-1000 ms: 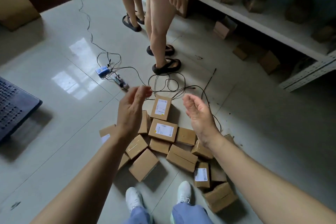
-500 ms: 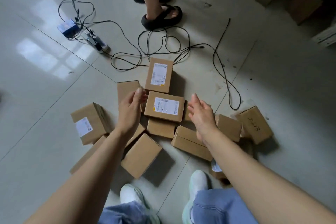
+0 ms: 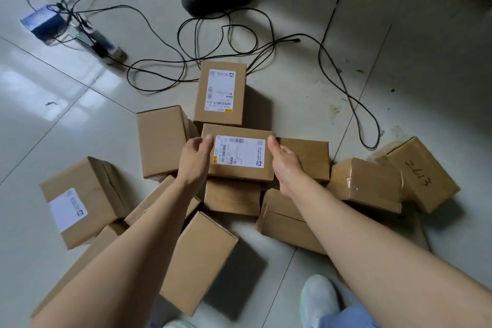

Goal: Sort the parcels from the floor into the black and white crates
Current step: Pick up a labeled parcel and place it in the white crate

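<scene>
The labelled parcel lies atop the other parcels, long axis 9-to-3 o'clock. The left grip clasps its 9 o'clock end, the right grip its 3 o'clock end, thumbs on top.

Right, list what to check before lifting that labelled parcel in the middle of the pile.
1. Left hand on the labelled parcel: ok, thumb over its left top edge.
2. Right hand on it: ok, thumb over the right top edge.
3. Parcel top free: ok, only its label is there.
4. Support: not ok, it lies over plain parcels that might shift.
5. Crates: cannot tell, neither is in view.
6. Cables: not ok, loops lie on the floor just beyond the pile.
</scene>
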Available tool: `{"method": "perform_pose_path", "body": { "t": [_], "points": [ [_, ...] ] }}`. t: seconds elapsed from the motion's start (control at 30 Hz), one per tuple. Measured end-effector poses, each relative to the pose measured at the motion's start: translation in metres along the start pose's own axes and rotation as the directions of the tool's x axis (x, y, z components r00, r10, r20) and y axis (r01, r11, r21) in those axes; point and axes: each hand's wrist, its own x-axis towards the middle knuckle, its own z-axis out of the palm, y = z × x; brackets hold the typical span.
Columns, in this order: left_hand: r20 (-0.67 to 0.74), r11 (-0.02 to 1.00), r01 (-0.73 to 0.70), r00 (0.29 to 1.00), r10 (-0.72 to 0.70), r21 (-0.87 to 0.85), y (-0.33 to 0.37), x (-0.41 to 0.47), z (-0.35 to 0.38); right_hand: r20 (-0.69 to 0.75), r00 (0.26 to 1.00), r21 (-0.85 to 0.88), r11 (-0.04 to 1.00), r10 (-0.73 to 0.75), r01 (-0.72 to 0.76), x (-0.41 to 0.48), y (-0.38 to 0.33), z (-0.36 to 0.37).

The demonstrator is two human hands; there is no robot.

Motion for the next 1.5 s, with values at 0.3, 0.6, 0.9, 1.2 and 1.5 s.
{"method": "perform_pose_path", "body": {
  "t": [0.3, 0.6, 0.9, 1.2, 1.5],
  "points": [
    [-0.015, 0.962, 0.128, 0.992, -0.129, 0.239, -0.049, 0.045, 0.023, -0.088, 0.994, -0.075, 0.995, 0.06, -0.067, 0.038, 0.026, 0.015],
    [0.015, 0.972, 0.139, 0.989, -0.144, 0.187, -0.05, 0.054, 0.014, -0.116, 0.992, -0.135, 0.989, 0.045, -0.061, 0.046, 0.022, 0.015],
    [-0.034, 0.983, 0.136, 0.991, -0.133, 0.125, -0.001, 0.044, -0.008, -0.19, 0.978, -0.024, 0.996, -0.083, 0.08, 0.011, -0.024, 0.007],
    [-0.155, 0.965, 0.238, 0.963, -0.221, 0.105, 0.084, -0.006, -0.053, -0.212, 0.96, -0.07, 0.983, -0.181, 0.17, -0.075, -0.096, -0.001],
    [-0.211, 0.949, 0.315, 0.927, -0.31, -0.012, 0.22, -0.102, -0.141, -0.141, 0.973, -0.135, 0.977, -0.181, 0.162, -0.218, -0.202, -0.014]
  ]
}}
